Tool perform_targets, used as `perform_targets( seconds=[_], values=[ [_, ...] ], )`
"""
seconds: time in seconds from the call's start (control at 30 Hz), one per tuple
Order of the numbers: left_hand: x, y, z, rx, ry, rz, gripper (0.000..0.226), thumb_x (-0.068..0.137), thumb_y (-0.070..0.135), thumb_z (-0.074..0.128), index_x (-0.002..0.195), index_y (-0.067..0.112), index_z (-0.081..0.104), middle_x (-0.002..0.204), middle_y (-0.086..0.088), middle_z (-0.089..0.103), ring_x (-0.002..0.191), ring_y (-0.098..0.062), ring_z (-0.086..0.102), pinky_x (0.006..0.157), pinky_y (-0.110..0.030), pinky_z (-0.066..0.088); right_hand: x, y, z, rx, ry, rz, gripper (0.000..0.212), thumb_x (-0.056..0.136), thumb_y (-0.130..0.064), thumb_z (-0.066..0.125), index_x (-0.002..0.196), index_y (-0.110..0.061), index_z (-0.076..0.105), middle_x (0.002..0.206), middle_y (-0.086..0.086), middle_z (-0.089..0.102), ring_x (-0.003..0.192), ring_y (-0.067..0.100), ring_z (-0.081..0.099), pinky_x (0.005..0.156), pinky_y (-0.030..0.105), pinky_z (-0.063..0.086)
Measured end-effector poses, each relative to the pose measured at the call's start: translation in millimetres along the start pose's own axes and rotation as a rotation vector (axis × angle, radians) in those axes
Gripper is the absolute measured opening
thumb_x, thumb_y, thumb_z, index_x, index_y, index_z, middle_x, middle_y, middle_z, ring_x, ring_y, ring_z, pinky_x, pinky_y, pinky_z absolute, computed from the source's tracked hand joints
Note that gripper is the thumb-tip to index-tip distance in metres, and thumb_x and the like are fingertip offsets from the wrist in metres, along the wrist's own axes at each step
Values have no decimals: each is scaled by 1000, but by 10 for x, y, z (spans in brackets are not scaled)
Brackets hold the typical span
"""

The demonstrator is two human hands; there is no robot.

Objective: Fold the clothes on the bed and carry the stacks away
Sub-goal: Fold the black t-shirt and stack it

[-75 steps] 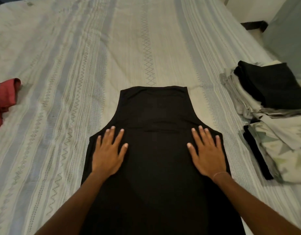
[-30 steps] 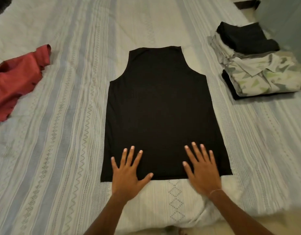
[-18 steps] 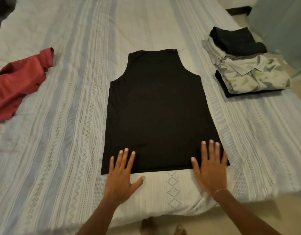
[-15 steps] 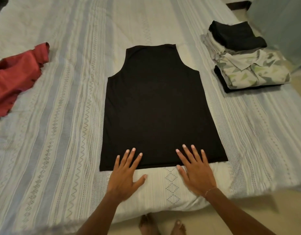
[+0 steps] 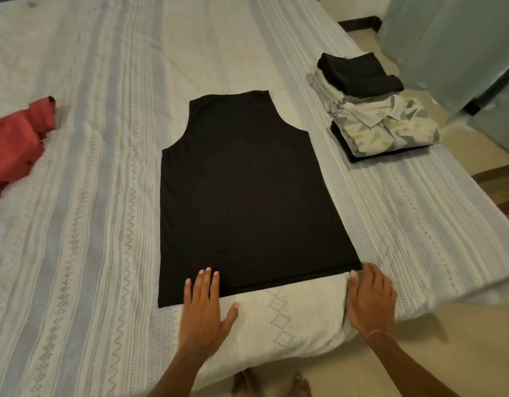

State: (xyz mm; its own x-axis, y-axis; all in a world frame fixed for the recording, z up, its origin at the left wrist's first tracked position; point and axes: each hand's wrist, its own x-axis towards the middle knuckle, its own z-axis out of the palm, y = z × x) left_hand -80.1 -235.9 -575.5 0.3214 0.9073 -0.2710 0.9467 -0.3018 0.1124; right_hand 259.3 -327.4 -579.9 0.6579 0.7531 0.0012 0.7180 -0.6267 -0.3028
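A black sleeveless top [image 5: 244, 193] lies flat and face down on the striped bed cover [image 5: 98, 196], neck away from me. My left hand [image 5: 204, 308] rests flat on the hem near its lower left part, fingers straight and thumb spread. At the hem's lower right corner, my right hand [image 5: 370, 296] has its fingers curled down onto the cloth and the thumb tip against the hem edge. A stack of folded clothes [image 5: 376, 116] sits at the bed's right edge, a black piece on top at the back and a patterned shirt in front.
A crumpled red garment [image 5: 12, 144] lies at the left edge of the bed. The bed's near edge is just below my hands, with my bare feet [image 5: 270, 383] on the tiled floor. A grey cabinet [image 5: 462, 53] stands at the right.
My hands slid from the top's chest down to its hem. In the last half second the right hand moved out to the hem's right corner and curled; the left stayed flat.
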Motion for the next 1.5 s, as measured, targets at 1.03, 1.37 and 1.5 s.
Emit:
perform_targets(
  seconds=[1.03, 1.37, 1.5],
  values=[
    [2280, 3066, -627, -371, -75, -85, 33, 92, 41, 63, 92, 10, 54, 82, 0, 59, 74, -19, 63, 57, -32, 48, 877, 187, -140, 409, -328, 97, 40, 87, -42, 75, 63, -29, 46, 53, -11, 50, 49, 6, 49, 46, 20, 31],
    [2646, 2860, -870, -826, -438, -331, 22, 94, 20, 65, 90, -2, 68, 72, -14, 72, 56, -21, 71, 59, -35, 63, 1002, 24, -214, 430, -335, 44, 25, 92, -32, 71, 75, -26, 53, 59, -8, 54, 54, 9, 53, 48, 21, 41],
    [2662, 2645, -998, -941, -458, -353, 17, 94, 20, 64, 86, 5, 68, 74, -11, 69, 56, -17, 66, 59, -30, 60, 927, -165, -294, 373, -223, -129, 14, 94, -29, 69, 88, -21, 61, 65, -12, 54, 51, 8, 50, 47, 20, 43]
  ],
)
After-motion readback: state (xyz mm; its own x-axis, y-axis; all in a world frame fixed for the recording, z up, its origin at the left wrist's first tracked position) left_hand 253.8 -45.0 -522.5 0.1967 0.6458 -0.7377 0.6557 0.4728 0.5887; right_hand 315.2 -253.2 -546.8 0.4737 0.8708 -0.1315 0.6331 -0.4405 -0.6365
